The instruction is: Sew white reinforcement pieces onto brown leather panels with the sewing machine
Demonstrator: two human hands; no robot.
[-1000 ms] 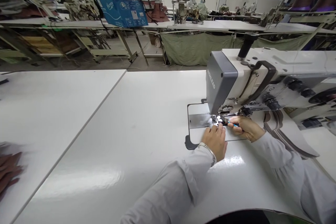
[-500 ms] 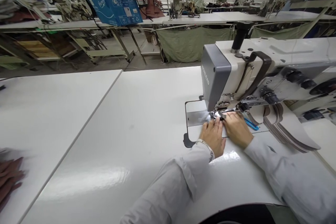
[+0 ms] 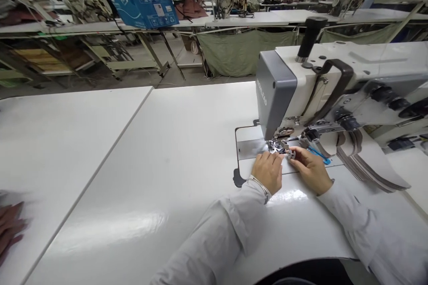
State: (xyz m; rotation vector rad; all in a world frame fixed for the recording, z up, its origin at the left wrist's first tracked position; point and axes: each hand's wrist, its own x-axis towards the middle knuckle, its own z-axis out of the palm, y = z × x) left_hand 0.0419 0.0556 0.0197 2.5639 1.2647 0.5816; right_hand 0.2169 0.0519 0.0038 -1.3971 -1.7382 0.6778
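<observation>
The right hand (image 3: 310, 171) has its grip closed on a small metal spool (image 3: 292, 154), pinched between thumb and fingertips just in front of the presser foot of the sewing machine (image 3: 277, 78). The spool's two round rims stand side by side, so its axis seems to run roughly left to right, toward the left hand (image 3: 268, 173). That hand lies palm down at the near side of the metal plate (image 3: 251, 149), fingers together and pointing forward; whether its grip has hold of anything, I cannot tell.

Just beyond the right fingers lies a slim blue tool (image 3: 319, 155), its long axis slanting from the needle area down to the right, rounded end outward.

Letters ending in "HLEAD" run slantwise down the machine's grey end cover; the first ones are too foreshortened to read. A blue bag (image 3: 143, 6) in the background carries white script and icons too small to make out.

Open room lies left of the plate, where the white desk (image 3: 174, 160) reaches a long slanting seam. On the right, space is tighter: a stack of curved pieces (image 3: 371, 167) sits beneath the machine's arm, near the tool.
</observation>
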